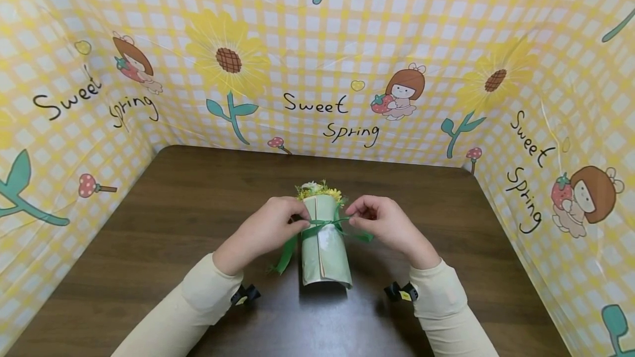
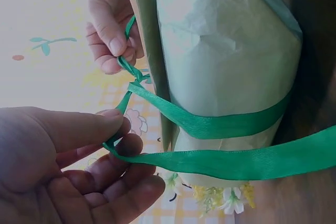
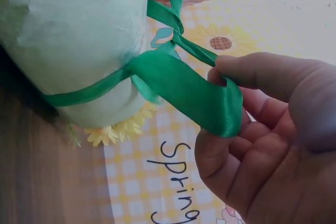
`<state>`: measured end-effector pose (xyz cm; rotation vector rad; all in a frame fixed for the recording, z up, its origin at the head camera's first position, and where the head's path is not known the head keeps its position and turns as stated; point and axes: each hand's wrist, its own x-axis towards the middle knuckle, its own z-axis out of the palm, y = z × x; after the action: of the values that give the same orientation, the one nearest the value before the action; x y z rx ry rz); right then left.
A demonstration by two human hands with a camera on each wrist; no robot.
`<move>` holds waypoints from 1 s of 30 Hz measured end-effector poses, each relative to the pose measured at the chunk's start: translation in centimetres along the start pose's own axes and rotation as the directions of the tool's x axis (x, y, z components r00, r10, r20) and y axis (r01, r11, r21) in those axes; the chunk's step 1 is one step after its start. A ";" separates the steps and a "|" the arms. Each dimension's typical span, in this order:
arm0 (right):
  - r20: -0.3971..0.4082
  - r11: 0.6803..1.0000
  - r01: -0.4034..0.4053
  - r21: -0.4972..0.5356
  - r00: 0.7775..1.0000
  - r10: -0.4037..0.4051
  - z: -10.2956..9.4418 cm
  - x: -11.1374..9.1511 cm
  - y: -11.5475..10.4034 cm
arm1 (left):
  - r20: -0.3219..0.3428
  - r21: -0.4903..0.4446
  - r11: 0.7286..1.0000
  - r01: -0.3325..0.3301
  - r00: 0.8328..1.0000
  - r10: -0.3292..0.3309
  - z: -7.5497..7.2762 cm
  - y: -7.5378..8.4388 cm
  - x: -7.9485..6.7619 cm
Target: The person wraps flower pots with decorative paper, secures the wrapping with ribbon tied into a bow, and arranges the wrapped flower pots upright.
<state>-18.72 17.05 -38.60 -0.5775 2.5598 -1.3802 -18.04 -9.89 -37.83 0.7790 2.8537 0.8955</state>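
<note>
A bouquet wrapped in pale green paper (image 1: 324, 258) lies on the brown table, its yellow and white flowers (image 1: 333, 194) pointing away from me. Green ribbon (image 2: 231, 125) circles the wrap and crosses in a knot at the front. My left hand (image 1: 270, 227) pinches one ribbon end between thumb and index finger, left of the knot; a loose tail hangs below it. On the other side, my right hand (image 1: 382, 222) pinches the other end, which loops over its fingers in the right wrist view. The ribbon's far side is hidden behind the wrap.
The dark wooden table (image 1: 208, 191) is enclosed on three sides by a yellow checked cloth (image 1: 307, 32) printed with flowers and lettering. A black wrist strap (image 1: 245, 295) shows at the left sleeve, another black strap (image 1: 401, 292) at the right.
</note>
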 end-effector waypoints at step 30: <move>0.061 0.932 0.185 -0.312 0.983 -0.174 -1.5 -0.9 -0.4 | 0.050 -0.010 0.999 0.042 0.998 -0.041 -1.0 -0.1 -0.3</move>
<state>-18.28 18.40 -37.44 -0.8986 2.7803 -0.9966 -17.97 -10.59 -37.10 0.7277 2.8085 0.8740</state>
